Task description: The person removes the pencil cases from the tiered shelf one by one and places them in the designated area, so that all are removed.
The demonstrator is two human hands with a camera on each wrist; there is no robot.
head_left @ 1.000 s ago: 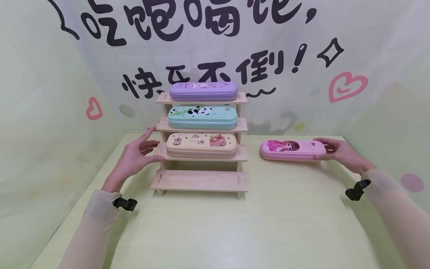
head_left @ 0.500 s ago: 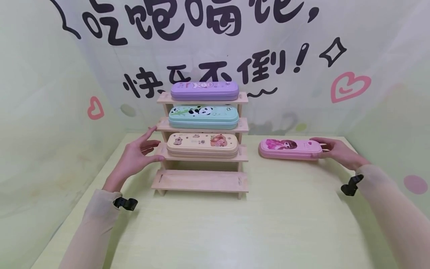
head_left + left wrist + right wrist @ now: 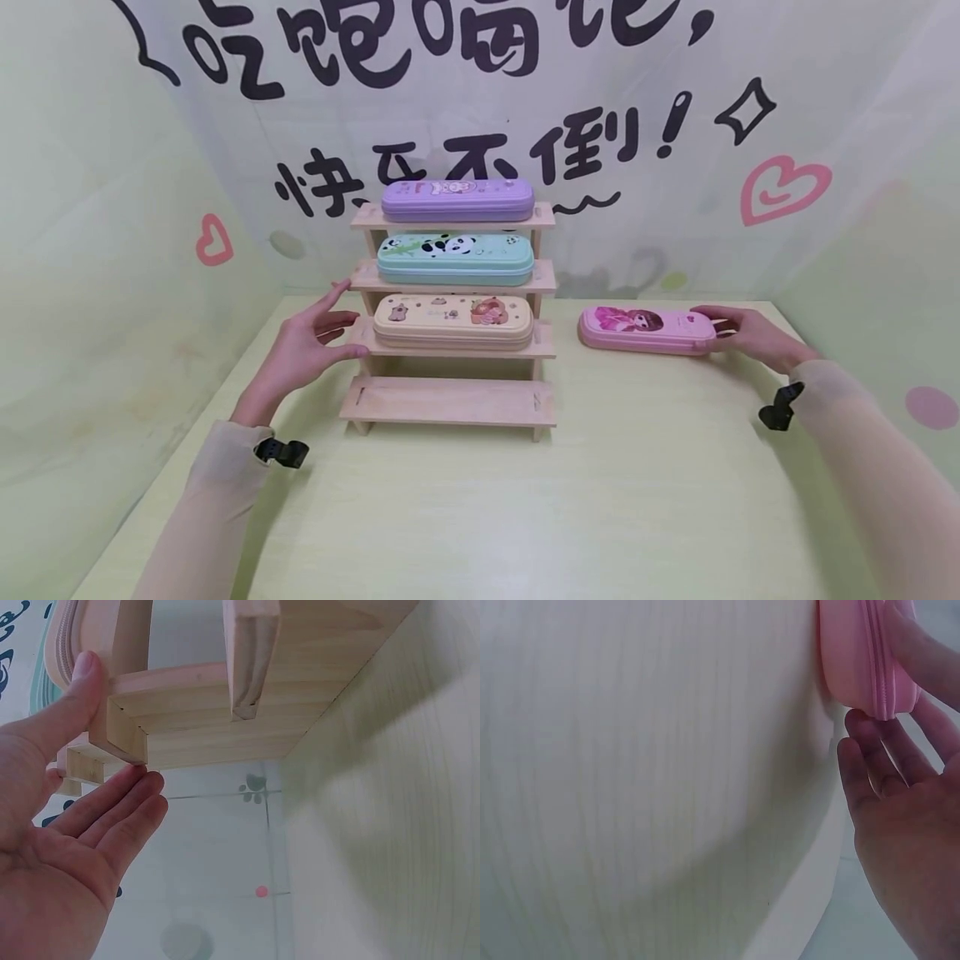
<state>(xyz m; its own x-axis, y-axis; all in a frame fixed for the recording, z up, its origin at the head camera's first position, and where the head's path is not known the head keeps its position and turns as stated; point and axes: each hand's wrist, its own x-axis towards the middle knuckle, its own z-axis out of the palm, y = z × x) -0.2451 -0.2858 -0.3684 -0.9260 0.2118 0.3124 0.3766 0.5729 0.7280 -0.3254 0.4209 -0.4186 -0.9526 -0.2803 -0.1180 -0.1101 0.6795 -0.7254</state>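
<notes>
At the right of the head view, my right hand (image 3: 753, 337) holds the right end of a pink pencil case (image 3: 647, 331) printed with a girl, thumb in front and fingers around the end. The right wrist view shows its zipper edge (image 3: 880, 660) close to the thumb. To the left, a stepped wooden shelf (image 3: 450, 400) bears a purple pencil case (image 3: 457, 200), a mint panda case (image 3: 456, 260) and a cream case (image 3: 453, 322) on its upper tiers. My left hand (image 3: 311, 343) touches the shelf's left ends with thumb and fingers, mostly straight.
The shelf's lowest tier (image 3: 448, 402) is bare wood. The pale table (image 3: 480, 517) spreads out in front. Behind stands a white fabric backdrop (image 3: 637, 208) with black lettering, and pale side walls (image 3: 112, 292) enclose both sides.
The right hand has shifted slightly left, and the right end of the pink pencil case has moved a little with it. My left hand stays at the shelf.
</notes>
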